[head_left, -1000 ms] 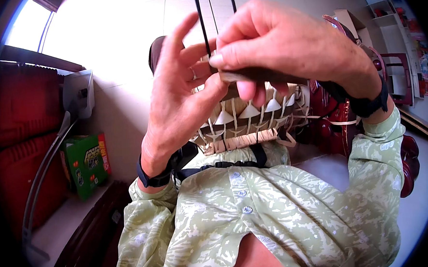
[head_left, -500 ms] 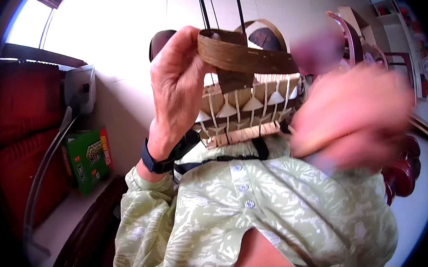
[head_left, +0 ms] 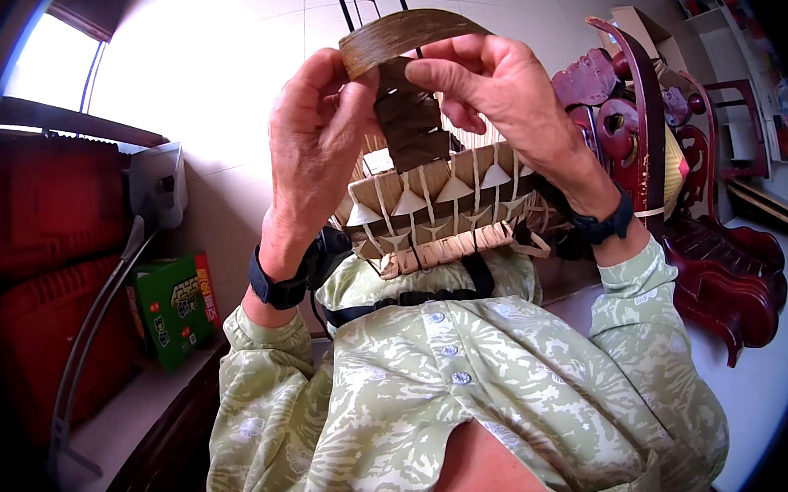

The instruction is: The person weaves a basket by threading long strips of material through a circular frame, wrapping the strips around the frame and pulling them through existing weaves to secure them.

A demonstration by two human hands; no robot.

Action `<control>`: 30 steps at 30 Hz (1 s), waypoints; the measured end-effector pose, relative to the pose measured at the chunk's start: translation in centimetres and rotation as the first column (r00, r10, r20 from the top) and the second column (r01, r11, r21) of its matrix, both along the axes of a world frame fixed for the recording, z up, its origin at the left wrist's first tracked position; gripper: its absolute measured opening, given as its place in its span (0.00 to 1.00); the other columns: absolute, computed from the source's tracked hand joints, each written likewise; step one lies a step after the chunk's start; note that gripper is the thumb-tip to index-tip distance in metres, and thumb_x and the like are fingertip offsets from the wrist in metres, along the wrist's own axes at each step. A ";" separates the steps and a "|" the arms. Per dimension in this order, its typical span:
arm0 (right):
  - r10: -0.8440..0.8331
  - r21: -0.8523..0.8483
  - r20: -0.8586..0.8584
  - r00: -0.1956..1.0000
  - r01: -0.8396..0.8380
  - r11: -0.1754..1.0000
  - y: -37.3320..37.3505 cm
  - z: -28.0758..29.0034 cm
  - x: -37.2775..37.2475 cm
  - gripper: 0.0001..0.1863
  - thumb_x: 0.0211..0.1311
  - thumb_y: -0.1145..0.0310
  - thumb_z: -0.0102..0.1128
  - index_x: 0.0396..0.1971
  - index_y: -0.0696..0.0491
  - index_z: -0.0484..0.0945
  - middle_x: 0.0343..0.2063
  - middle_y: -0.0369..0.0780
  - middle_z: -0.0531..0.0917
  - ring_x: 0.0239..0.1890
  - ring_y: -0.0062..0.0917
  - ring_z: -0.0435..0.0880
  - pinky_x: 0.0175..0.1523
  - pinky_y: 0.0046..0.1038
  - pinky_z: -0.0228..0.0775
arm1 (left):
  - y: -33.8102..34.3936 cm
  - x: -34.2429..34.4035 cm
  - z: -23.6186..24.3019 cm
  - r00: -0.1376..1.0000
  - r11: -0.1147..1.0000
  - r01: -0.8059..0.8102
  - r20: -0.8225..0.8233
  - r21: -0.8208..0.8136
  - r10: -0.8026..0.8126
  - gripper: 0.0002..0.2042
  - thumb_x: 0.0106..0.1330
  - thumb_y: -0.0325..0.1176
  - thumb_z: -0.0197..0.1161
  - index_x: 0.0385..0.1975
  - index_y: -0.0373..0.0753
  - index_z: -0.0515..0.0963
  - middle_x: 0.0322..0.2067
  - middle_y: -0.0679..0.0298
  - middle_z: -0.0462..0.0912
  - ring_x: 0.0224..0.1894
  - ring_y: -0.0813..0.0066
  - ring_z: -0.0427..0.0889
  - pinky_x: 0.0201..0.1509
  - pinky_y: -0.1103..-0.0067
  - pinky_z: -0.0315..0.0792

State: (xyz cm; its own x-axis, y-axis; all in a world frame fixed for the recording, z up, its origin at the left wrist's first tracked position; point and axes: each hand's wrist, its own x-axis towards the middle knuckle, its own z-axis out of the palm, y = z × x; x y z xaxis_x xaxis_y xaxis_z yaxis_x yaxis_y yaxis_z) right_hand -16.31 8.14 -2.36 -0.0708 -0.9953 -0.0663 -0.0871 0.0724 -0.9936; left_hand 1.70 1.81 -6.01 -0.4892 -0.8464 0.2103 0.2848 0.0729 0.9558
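A long flat brown strip (head_left: 405,33), like cane or bark, loops above a woven basket (head_left: 441,199) on my lap. My left hand (head_left: 318,152) is closed, pinching the strip's left bend between thumb and fingers. Under the strip's right side, my right hand (head_left: 520,97) is closed with curled fingers on it; its thumb lies beside the wrapped part, and some fingertips are hidden. Dark overlapping turns of the strip form a wrapped upright band (head_left: 412,125) rising from the basket's rim. White lacing and small white triangles decorate the basket's side. Thin dark rods (head_left: 346,6) stick out beyond the strip.
Carved dark-red wooden chairs (head_left: 725,264) stand at the right. To the left are red ribbed crates (head_left: 49,202), a green box (head_left: 170,311) and a curved metal bar (head_left: 95,328). Shelves (head_left: 727,50) stand at the far right.
My right hand has come in from the right, where it was blurred, to the strip. The strip's large loop has shifted up and left, and the basket has moved slightly left.
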 end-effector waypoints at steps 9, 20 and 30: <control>-0.107 0.031 -0.036 0.994 0.108 0.994 1.0 -1.7 0.8 0.13 0.60 0.64 0.66 0.36 0.59 0.81 0.15 0.32 0.78 0.14 0.10 0.73 0.18 0.13 0.65 | -0.1 -0.5 -1.3 0.995 0.987 -0.041 0.089 -0.154 0.055 0.04 0.65 0.24 0.60 0.30 0.32 0.72 0.22 0.71 0.75 0.22 0.92 0.72 0.23 0.90 0.67; -0.154 0.038 -0.098 0.983 0.158 0.987 0.1 -1.2 1.5 0.12 0.58 0.62 0.67 0.31 0.56 0.81 0.17 0.29 0.77 0.15 0.08 0.71 0.19 0.14 0.66 | -0.1 -0.8 -0.5 0.984 0.992 -0.123 0.127 -0.041 0.127 0.06 0.60 0.22 0.62 0.29 0.33 0.70 0.22 0.69 0.76 0.21 0.88 0.75 0.21 0.89 0.68; -0.382 -0.235 -0.433 0.816 0.307 0.922 0.0 -2.6 2.9 0.11 0.50 0.67 0.67 0.22 0.60 0.79 0.19 0.42 0.83 0.22 0.27 0.83 0.31 0.27 0.73 | -2.6 -2.2 -0.5 0.988 0.997 0.047 0.144 0.053 -0.054 0.11 0.59 0.26 0.59 0.40 0.31 0.74 0.31 0.62 0.82 0.28 0.84 0.78 0.29 0.87 0.73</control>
